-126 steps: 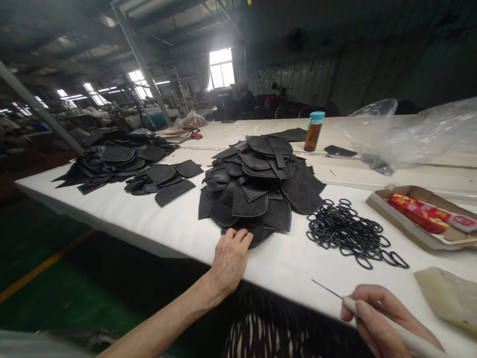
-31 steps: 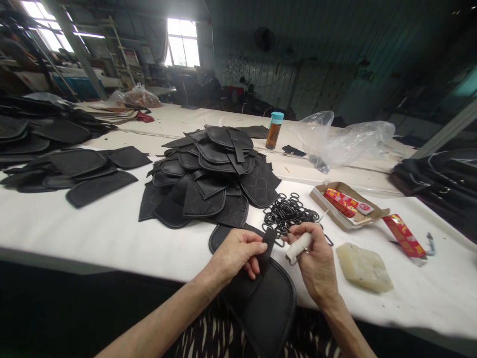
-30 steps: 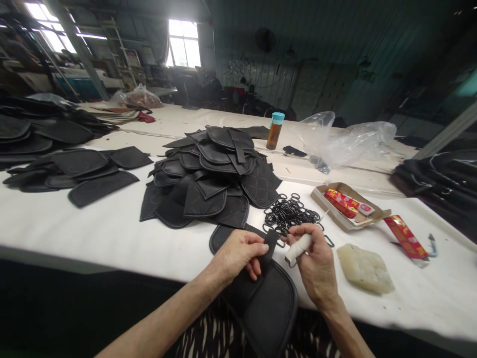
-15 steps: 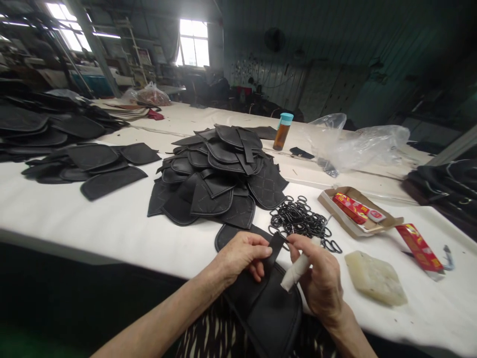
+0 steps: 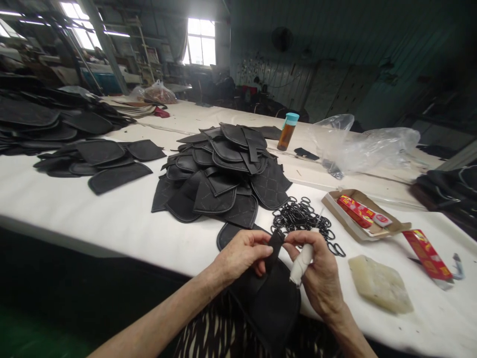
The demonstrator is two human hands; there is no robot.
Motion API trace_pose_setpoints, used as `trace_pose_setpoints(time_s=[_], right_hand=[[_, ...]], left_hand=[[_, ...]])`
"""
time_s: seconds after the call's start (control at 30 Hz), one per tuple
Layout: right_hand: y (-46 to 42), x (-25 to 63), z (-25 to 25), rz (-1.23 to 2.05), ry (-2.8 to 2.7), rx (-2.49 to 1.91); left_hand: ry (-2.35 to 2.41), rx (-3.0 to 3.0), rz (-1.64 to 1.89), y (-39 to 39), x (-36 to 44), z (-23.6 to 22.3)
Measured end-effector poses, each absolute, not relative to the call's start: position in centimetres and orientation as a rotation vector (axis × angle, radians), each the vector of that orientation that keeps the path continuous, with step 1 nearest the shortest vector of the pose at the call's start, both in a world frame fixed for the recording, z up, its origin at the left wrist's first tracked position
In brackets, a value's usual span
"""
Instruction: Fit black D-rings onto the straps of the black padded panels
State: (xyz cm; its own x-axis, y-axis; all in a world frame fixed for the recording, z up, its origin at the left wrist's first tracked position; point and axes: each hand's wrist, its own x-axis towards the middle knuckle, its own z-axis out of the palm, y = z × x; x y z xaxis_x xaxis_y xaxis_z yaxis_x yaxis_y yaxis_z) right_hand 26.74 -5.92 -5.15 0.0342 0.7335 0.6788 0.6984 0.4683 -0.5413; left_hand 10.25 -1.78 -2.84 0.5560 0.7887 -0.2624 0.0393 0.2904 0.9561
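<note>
My left hand (image 5: 242, 254) pinches the narrow strap of a black leather piece (image 5: 274, 303) that hangs over the table's near edge onto my lap. My right hand (image 5: 320, 276) is closed round a white-handled awl (image 5: 302, 259) and its fingertips meet the strap's tip beside my left thumb. Just beyond my hands lie a heap of black rings (image 5: 303, 221) and a big pile of black quilted leather pieces (image 5: 223, 171).
A white table (image 5: 112, 219) carries more black pieces (image 5: 97, 159) at the left. An open cardboard box with red packets (image 5: 363, 216), a red packet (image 5: 427, 253) and a pale wax block (image 5: 380, 283) lie right. A brown bottle with a teal cap (image 5: 288, 132) and clear plastic bags (image 5: 367, 146) stand behind.
My left hand has drawn a black piece from the pile to the table edge. My right hand has brought the awl in, and its fingertips have closed on the strap tip.
</note>
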Motion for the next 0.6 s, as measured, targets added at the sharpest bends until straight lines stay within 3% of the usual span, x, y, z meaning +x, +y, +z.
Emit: trace_pose_setpoints(time_s=[0.6], right_hand=[[-5.73, 27.07, -5.21, -0.199, -1.791, -1.241]], left_hand=[[0.941, 1.185, 0.607, -1.84, 10.73, -3.28]])
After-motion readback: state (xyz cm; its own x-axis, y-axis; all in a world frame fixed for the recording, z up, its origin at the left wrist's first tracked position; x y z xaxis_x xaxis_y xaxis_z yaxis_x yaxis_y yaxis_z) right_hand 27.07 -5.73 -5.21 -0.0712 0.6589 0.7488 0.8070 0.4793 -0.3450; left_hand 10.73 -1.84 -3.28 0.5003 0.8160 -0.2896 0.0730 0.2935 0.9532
